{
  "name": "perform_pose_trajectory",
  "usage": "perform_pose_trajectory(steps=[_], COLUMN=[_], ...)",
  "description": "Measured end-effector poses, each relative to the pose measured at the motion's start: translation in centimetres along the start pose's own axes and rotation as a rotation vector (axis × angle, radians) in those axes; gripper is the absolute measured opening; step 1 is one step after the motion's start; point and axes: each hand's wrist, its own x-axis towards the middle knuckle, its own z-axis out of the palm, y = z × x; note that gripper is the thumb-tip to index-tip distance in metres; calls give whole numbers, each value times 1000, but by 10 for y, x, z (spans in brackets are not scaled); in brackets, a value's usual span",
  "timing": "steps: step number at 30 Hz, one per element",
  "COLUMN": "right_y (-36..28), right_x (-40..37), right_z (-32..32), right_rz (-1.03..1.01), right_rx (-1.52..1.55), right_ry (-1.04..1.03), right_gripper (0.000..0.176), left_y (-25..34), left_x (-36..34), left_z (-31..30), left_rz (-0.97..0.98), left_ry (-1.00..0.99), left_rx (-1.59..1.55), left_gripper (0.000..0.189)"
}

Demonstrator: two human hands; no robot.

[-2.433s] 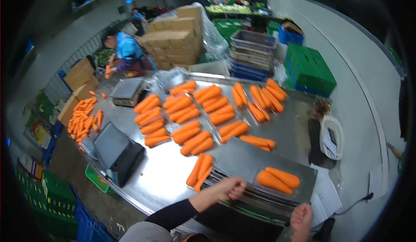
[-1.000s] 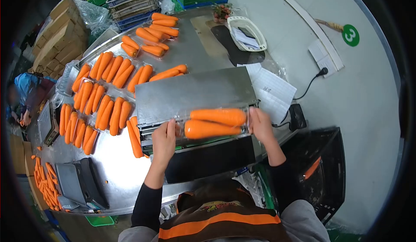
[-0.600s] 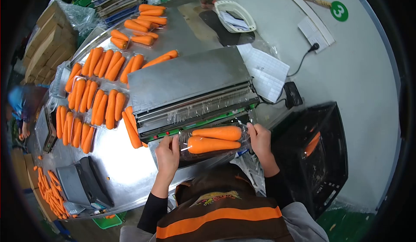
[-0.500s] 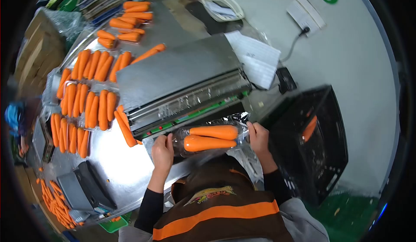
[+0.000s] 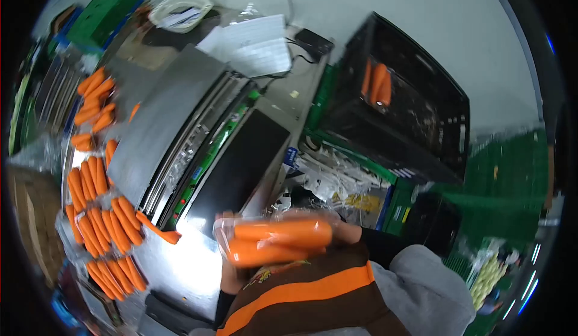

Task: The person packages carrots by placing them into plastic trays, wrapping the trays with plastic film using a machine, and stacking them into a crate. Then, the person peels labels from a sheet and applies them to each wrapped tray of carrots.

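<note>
A clear-wrapped pack of carrots, blurred by motion, is held in front of the apron. My left hand is at the pack's left end, mostly behind it. At the right end, my right hand grips the pack, its fingers partly hidden. Beyond the pack stands the wrapping machine, with a metal cover and a dark plate. One loose carrot lies by the machine's lower corner.
Rows of carrot packs lie on the metal table at left. A black crate with a few carrots stands at right. Papers and a white basket are at the back. Part of another person shows at lower left.
The view has swung right, bringing the black crate nearer the middle. The pack has left the machine's front edge and is now close to the apron, still held.
</note>
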Motion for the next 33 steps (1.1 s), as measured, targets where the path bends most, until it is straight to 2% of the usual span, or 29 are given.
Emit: perform_pose_trajectory(steps=[1,2,4,6,7,9,10,12,13,15,17,18,20,21,23,25,26,28,29,31,32,33], right_y=[16,4,-17,-49,-73,-114,-123,-137,-140,-141,-146,-150,-156,-163,-153,-137,-126,-104,-98,-89,-71,-48], right_x=[-6,-16,-40,-71,-86,-124,-139,-159,-168,-185,-217,-234,-262,-273,-282,-282,-278,-268,-260,-233,-224,-222], right_z=[-2,1,-11,-28,-33,-29,-24,3,-7,-34,-70,-88,-135,-158,-236,-308,-341,-397,-413,-437,-467,-507], right_rz=[92,-135,-282,-339,-369,-814,-812,-446,-461,-249,-444,-478,-608,-638,-598,-480,-471,-333,-329,-317,-315,-165], right_rx=[123,-97,-324,-163,-162,-801,-1077,-1301,-1310,-1184,-1009,-862,-660,-455,-349,-217,-227,-241,-252,-266,-285,-527], right_ry=[-45,-96,140,490,500,574,410,287,326,434,583,703,998,1008,1241,1399,1394,1631,1625,1804,1776,1890], right_gripper=[33,26,20,21,21,25,63,70,70,79,78,73,67,63,55,60,60,58,58,60,60,58], left_y=[-4,-7,-12,-16,-18,-28,-35,-54,-65,-90,-124,-140,-165,-170,-165,-159,-155,-144,-136,-117,-106,-95], left_x=[-16,-30,-46,-48,-47,-40,-34,-14,-4,16,40,51,78,83,96,103,101,99,99,93,87,85], left_z=[9,20,44,70,82,108,123,154,171,211,259,282,312,321,317,311,309,294,282,260,250,234], left_rz=[-62,-120,-221,-303,-349,-431,-469,-548,-585,-653,-715,-715,-593,-402,-208,-55,30,236,289,385,423,460], left_ry=[-91,-176,-296,-357,-389,-412,-415,-409,-404,-389,-377,-398,-604,-614,-552,-464,-398,-345,-304,-169,-72,-42], left_rx=[-44,-67,-55,-20,7,49,63,90,101,111,102,140,433,558,672,732,751,825,855,901,916,916], left_gripper=[27,29,32,36,38,41,43,47,49,53,57,59,58,52,38,29,24,14,12,10,10,12])
